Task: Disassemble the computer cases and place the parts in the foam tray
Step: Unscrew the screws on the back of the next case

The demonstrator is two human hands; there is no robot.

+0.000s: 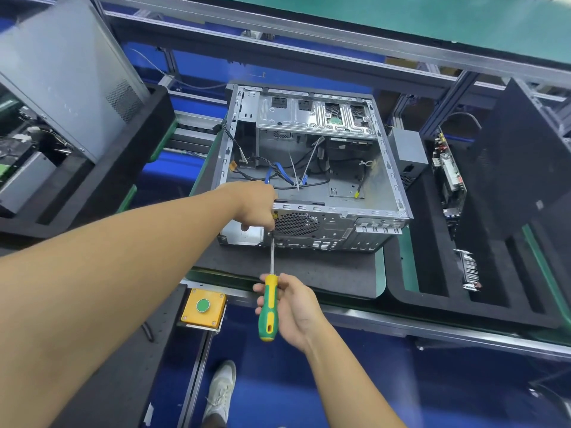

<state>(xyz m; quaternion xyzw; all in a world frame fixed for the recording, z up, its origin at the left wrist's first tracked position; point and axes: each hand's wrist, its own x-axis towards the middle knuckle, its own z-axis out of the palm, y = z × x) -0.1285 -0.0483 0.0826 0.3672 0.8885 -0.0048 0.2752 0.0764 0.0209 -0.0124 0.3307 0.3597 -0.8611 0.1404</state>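
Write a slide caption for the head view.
Right hand holds a green-and-yellow screwdriver against the rear panel of the open computer case; left hand at the edge by the tip.

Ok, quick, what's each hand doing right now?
Left hand: fingers curled at the rear edge of the computer case; what it grips cannot be told.
Right hand: holding the screwdriver by its handle.

We count one open grey sheet-metal computer case (pixel 355 180), one green-and-yellow-handled screwdriver (pixel 268 307), two bare hands, the left hand (pixel 256 208) and the right hand (pixel 293 307), two black foam trays, the left tray (pixel 148 140) and the right tray (pixel 463 313), one yellow box with a round green button (pixel 216 305), and one pale shoe (pixel 221 393).
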